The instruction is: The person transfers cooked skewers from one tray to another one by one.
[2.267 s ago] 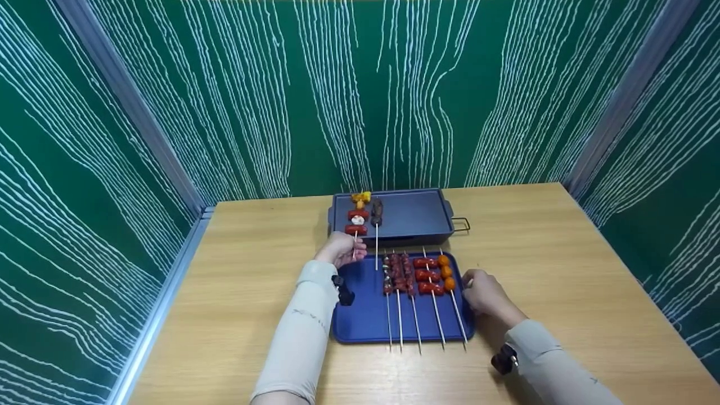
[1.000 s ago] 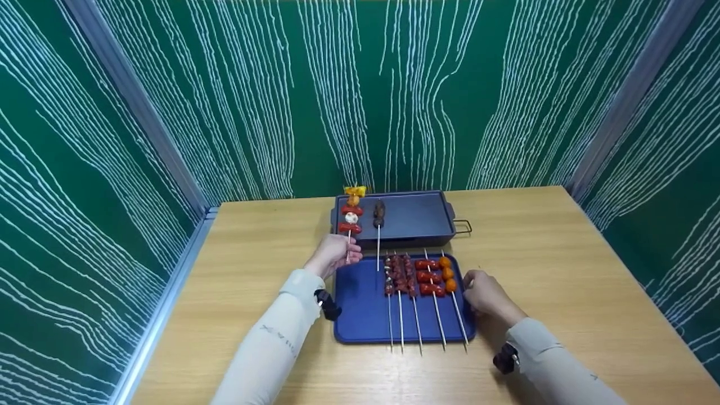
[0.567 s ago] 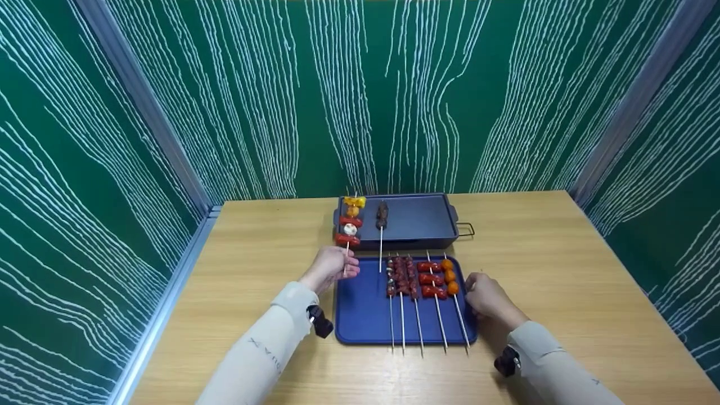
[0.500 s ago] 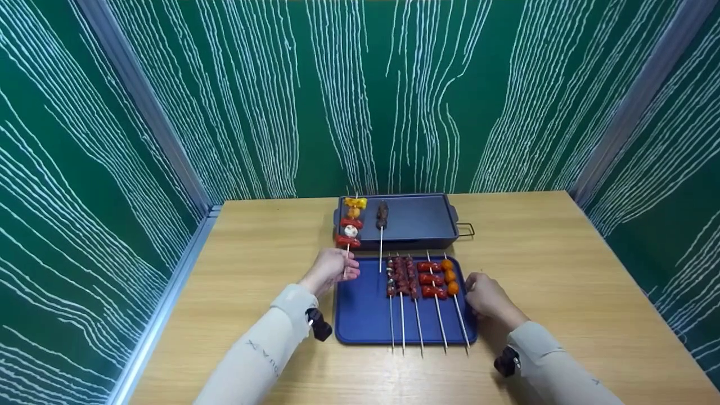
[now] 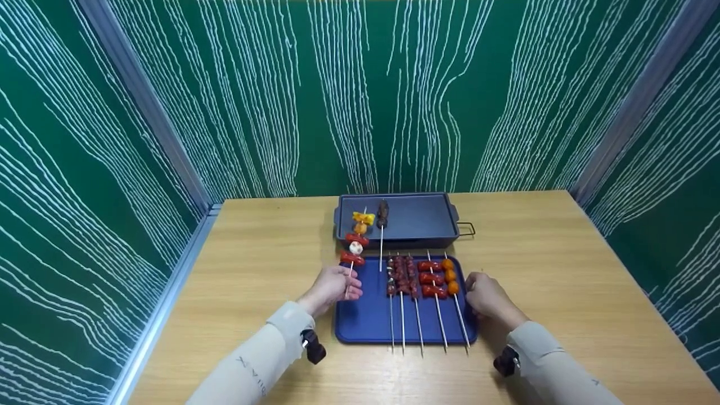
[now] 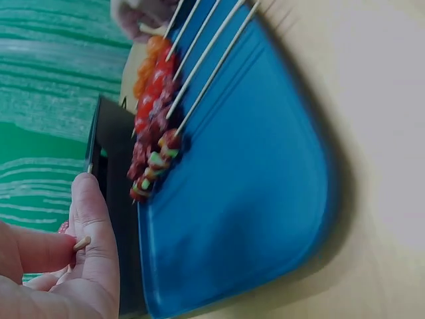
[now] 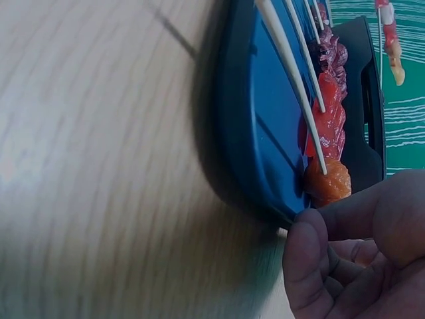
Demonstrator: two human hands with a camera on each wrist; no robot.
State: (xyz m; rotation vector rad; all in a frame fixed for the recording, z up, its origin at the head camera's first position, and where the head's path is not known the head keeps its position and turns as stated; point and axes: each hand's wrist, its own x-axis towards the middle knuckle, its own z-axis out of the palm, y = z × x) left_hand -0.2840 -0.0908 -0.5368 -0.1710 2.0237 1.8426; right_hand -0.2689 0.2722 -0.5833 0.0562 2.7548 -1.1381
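Observation:
My left hand (image 5: 332, 286) pinches the bare stick of a mixed skewer (image 5: 355, 247) with a yellow piece, an orange ball, red sausage pieces and a white slice. Its food hangs over the front left of the grill pan (image 5: 419, 219) and the back left of the blue tray (image 5: 365, 323). In the left wrist view, the stick's end (image 6: 82, 243) pokes out between thumb and finger. My right hand (image 5: 488, 295) grips the tray's right rim between thumb and fingers, as the right wrist view shows. A dark meat skewer (image 5: 382, 216) lies on the pan, its stick jutting over the tray.
On the tray's right half lie several skewers: thin meat ones (image 5: 400, 273), red sausages (image 5: 431, 278) and orange balls (image 5: 449, 275). Their sticks overhang the front rim. The pan has a wire handle (image 5: 466, 228) on its right. A green wall (image 5: 337, 112) stands behind the wooden table (image 5: 253, 253).
The left hand has lifted the mixed skewer off the pan's left side and drawn it toward me, now partly over the tray. The right hand stays at the tray's rim.

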